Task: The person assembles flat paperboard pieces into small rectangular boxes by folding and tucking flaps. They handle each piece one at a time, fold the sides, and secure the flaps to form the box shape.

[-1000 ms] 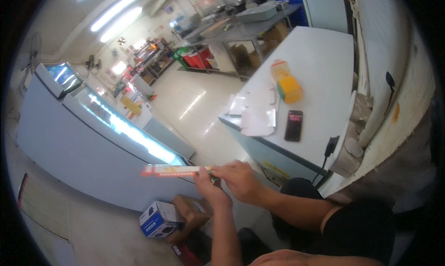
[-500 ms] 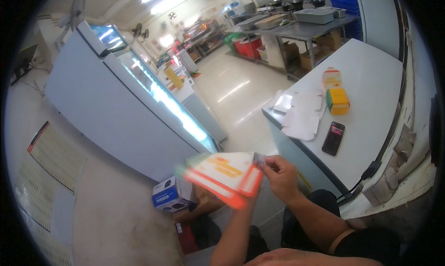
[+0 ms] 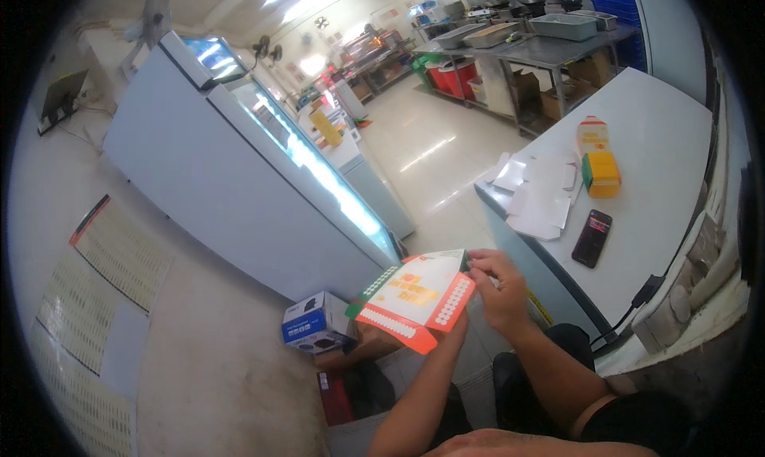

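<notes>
A flattened cardboard food carton [image 3: 414, 290], white with orange and green edges and yellow print, is held up before me, tilted, its printed face showing. At its right edge, my right hand [image 3: 496, 286] is closed in a pinch on the upper right corner. My left hand [image 3: 454, 329] reaches up beneath the carton, which hides its fingers. On the white-topped counter to the right stands a yellow and green folded box [image 3: 603, 176]. Behind that box lies an orange and white carton piece [image 3: 592, 133]. White carton blanks [image 3: 542, 198] overlap along the counter's left edge.
A dark phone [image 3: 592, 238] lies on the white counter [image 3: 657, 154], near a black cable. To the left rises a tall glass-door fridge [image 3: 223, 186]. A blue and white box [image 3: 319, 323] sits low beside it. Farther back, a steel table [image 3: 550, 52] carries trays.
The carton has gone from blurred to sharp, its green left flap now plain to see. My view has turned slightly, shifting the scene rightward. My right hand keeps its pinch.
</notes>
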The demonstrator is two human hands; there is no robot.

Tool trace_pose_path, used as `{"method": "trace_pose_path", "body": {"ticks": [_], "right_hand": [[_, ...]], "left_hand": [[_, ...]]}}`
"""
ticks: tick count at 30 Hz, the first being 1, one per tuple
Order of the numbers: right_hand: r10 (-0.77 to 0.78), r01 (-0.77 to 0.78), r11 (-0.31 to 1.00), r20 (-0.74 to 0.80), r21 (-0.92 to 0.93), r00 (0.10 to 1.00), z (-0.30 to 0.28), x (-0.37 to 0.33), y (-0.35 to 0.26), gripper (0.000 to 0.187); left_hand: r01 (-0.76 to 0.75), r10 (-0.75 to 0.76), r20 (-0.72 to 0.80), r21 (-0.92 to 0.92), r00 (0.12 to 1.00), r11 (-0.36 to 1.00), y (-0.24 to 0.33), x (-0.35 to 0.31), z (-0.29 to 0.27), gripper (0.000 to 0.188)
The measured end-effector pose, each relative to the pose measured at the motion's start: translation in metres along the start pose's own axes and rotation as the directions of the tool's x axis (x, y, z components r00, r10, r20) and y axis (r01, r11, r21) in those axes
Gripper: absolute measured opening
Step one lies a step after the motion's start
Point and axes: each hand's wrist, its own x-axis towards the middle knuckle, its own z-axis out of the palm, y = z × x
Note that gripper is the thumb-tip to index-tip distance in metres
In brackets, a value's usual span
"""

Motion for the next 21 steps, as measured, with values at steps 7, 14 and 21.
{"method": "trace_pose_path", "body": {"ticks": [7, 14, 21], "right_hand": [[0.006, -0.011, 0.998, 0.081, 0.063, 0.997, -0.007, 0.003, -0.007, 0.012], [-0.009, 0.009, 1.0, 0.139, 0.005, 0.99, -0.014, 0.004, -0.004, 0.012], [-0.088, 0.121, 0.981, 0.21, -0.149, 0.974, -0.018, 0.008, -0.007, 0.012]], "left_hand": [[0.209, -0.17, 0.243, -0.143, 0.955, 0.967, 0.011, 0.003, -0.02, 0.067], [0.275, -0.237, 0.223, -0.156, 0.946, 0.949, 0.031, 0.0, -0.026, 0.058], [0.213, -0.162, 0.214, -0.246, 0.963, 0.945, 0.005, 0.002, -0.029, 0.05]]}}
